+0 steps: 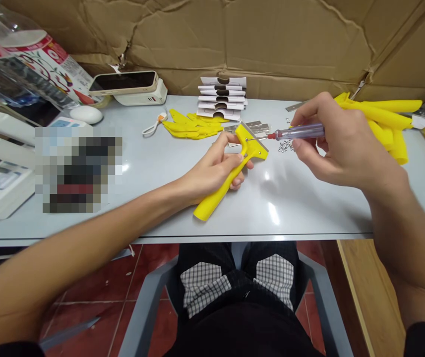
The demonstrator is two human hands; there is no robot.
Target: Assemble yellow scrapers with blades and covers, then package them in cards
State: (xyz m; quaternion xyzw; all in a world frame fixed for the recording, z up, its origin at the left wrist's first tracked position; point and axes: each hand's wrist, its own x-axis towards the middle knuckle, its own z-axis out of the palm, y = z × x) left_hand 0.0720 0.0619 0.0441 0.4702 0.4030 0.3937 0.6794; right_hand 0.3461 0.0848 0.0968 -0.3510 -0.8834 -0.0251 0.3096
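A yellow scraper (217, 195) with a metal blade along its wide head is held above the table by my left hand (215, 168), the fingers wrapped round its neck. My right hand (340, 144) grips a screwdriver (303, 131) by its clear purplish handle. The screwdriver's thin shaft reaches left to a screw on the scraper's head. Behind the head lie loose metal blades (259, 129) and a pile of flat yellow plastic pieces (192, 124). Small metal screws or nuts (285, 146) are scattered under the screwdriver.
Stacked white paper packets (222, 96) stand at the back, before a cardboard wall (182, 39). More yellow scraper handles (387, 124) are heaped on the right. A phone (126, 83), a bottle (44, 59) and a white mouse (86, 115) sit on the left. The table edge (160, 239) is near.
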